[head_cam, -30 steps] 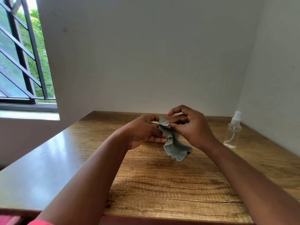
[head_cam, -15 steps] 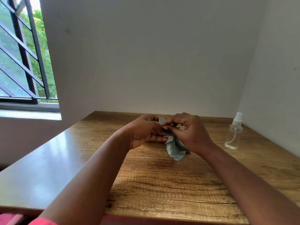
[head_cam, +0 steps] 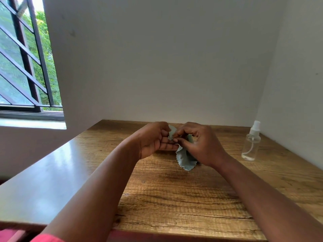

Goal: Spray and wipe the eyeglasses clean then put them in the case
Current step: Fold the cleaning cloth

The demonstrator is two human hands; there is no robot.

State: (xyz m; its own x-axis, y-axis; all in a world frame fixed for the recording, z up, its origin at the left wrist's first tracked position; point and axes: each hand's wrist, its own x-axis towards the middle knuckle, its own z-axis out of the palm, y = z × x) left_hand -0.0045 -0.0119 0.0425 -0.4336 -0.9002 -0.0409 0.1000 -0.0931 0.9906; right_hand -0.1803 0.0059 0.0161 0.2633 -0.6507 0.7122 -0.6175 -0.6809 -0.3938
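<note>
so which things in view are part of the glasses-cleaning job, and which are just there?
In the job:
grey cloth, pinched by left hand and right hand
spray bottle, upright on the table
Eyeglasses and case: not visible.

Just there:
window

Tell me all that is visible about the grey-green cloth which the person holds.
The cloth is grey-green, thin and soft-looking, with zigzag-cut edges. It is crumpled between both hands above the wooden table. The right hand pinches its upper part with thumb and fingers; the fingers of the left hand curl against it from the other side. A small corner sticks up between the hands, and the loose lower part hangs down toward the tabletop. Whether eyeglasses are inside it cannot be seen.
</note>
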